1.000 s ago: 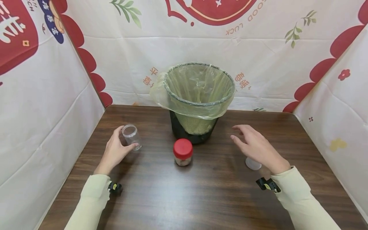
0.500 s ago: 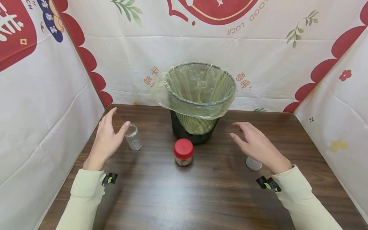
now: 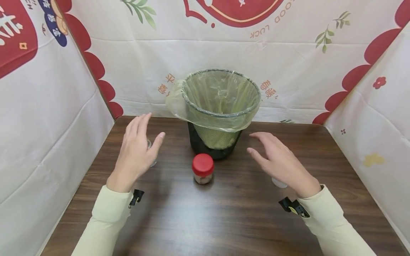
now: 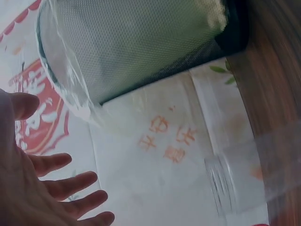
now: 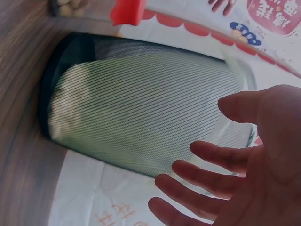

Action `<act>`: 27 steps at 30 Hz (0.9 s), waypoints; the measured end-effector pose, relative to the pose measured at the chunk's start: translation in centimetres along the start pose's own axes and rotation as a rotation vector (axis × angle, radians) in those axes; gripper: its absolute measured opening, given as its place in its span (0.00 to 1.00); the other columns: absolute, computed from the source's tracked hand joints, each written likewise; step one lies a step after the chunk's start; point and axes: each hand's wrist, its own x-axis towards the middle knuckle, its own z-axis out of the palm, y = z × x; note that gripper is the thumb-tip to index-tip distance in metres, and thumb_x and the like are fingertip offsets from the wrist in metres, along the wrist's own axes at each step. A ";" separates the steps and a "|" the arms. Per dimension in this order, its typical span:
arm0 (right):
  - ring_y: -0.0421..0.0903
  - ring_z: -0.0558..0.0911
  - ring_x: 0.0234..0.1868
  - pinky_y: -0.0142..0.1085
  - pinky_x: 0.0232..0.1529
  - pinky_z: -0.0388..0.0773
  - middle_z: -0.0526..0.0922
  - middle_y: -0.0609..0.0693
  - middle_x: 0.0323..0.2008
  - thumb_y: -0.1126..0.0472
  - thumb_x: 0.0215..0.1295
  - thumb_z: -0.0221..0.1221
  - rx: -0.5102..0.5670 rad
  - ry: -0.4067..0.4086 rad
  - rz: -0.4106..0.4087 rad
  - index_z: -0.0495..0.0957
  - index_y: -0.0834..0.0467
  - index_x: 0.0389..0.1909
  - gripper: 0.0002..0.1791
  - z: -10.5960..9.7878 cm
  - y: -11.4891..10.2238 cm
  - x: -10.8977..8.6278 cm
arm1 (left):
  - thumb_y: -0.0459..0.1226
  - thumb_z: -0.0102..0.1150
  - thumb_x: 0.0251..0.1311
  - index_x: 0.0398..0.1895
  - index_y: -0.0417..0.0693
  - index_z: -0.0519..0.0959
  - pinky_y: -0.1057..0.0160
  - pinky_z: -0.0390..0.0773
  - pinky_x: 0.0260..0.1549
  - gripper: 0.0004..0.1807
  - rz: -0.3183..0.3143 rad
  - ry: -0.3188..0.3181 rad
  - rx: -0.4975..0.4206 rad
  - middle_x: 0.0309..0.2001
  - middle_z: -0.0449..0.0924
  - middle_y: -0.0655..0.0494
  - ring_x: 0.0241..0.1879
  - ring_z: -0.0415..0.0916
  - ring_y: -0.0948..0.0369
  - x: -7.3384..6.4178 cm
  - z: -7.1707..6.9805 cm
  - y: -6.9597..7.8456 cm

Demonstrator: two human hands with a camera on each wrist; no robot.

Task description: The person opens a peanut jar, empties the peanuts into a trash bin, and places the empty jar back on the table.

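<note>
My left hand point(image 3: 134, 156) hovers over the left part of the table with fingers extended and thumb spread, holding nothing. It covers most of a clear jar point(image 3: 154, 163) in the head view; the left wrist view shows this jar point(image 4: 244, 181) beyond the fingers. My right hand point(image 3: 280, 163), fingers relaxed and slightly bent, hangs above the right part, also holding nothing. Partly under it in the head view lies a clear round lid point(image 3: 279, 183). Between the hands stands a small jar with a red lid point(image 3: 203, 165), its see-through body holding light brown contents.
A black mesh wastebasket point(image 3: 213, 138) stands at the back centre of the brown wooden table point(image 3: 198, 220), lined with a pale yellow plastic bag point(image 3: 177, 101) folded over its rim. Printed white cloth point(image 3: 134, 64) hangs behind and along both sides.
My left hand has let go of the clear jar, lifted away from it, then moved right and in front of it. My right hand has shifted slightly left.
</note>
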 end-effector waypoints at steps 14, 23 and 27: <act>0.50 0.77 0.72 0.56 0.69 0.79 0.77 0.50 0.71 0.49 0.78 0.64 0.001 0.018 -0.154 0.72 0.55 0.75 0.30 1.0 -5.0 1.7 | 0.47 0.64 0.73 0.82 0.43 0.65 0.40 0.64 0.79 0.39 0.087 -0.066 -0.004 0.77 0.70 0.42 0.79 0.63 0.45 -1.9 2.5 2.3; 0.51 0.85 0.63 0.51 0.57 0.87 0.80 0.52 0.67 0.48 0.72 0.69 -0.132 -0.076 -0.319 0.76 0.54 0.72 0.31 4.5 -8.5 4.0 | 0.44 0.65 0.71 0.82 0.44 0.65 0.41 0.68 0.77 0.39 0.027 -0.119 -0.017 0.76 0.71 0.44 0.77 0.67 0.45 -3.8 3.9 1.7; 0.55 0.84 0.58 0.50 0.55 0.87 0.80 0.54 0.67 0.49 0.72 0.70 -0.226 -0.112 -0.394 0.77 0.53 0.71 0.30 6.6 -8.8 4.8 | 0.43 0.66 0.71 0.82 0.45 0.64 0.40 0.70 0.75 0.39 -0.031 -0.139 -0.030 0.77 0.71 0.45 0.77 0.67 0.46 -4.6 4.3 1.3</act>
